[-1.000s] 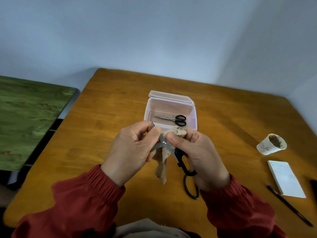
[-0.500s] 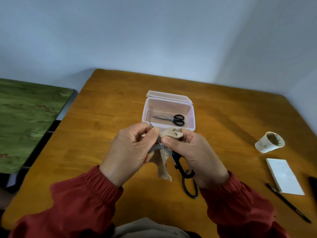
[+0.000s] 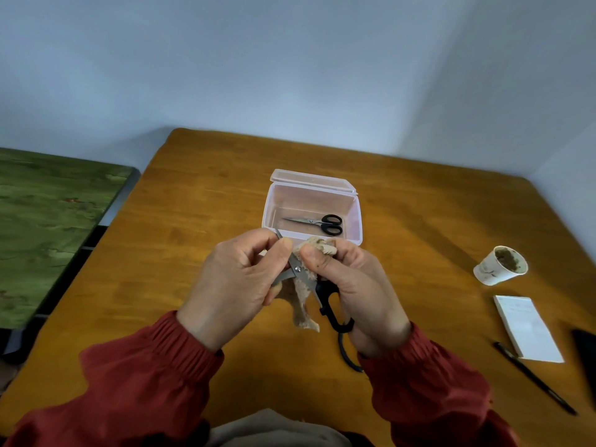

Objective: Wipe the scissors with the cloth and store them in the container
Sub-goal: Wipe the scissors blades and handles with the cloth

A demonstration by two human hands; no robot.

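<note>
Head view: both hands are working just above the wooden table [image 3: 193,221], close in front of the container [image 3: 354,217]. The scissors [image 3: 301,272] are being held in mid-air btwn the hands, long axis running diagonally: blade tip pointing up and to the left, toward the container's near-left corner, black handles pointing down and to the right, w/ the lower loop hanging out below the right wrist. The left hand [image 3: 235,282] is curling round the blade end, thumb and fingers pinching the metal near the tip. The right hand [image 3: 358,285] is gripping the cloth [image 3: 303,304], bunching it at the fingertips and pressing it w/ the thumb against the blades just past the pivot; a beige tail of it is dangling below the scissors. The upper handle is passing under the right palm, but whether those fingers are also closing on it can't be told. The container is sitting open, lid standing up at the back, w/ a second pair [image 3: 317,223] lying flat inside, roughly left-to-right, tips left, black handles right. Over on the right of the table: a paper cup [image 3: 500,266] tilting over w/ brown stuff inside, a notepad [image 3: 529,327] and a pen [image 3: 535,379] just beside it. A green surface [image 3: 48,227] is showing off to the left.
</note>
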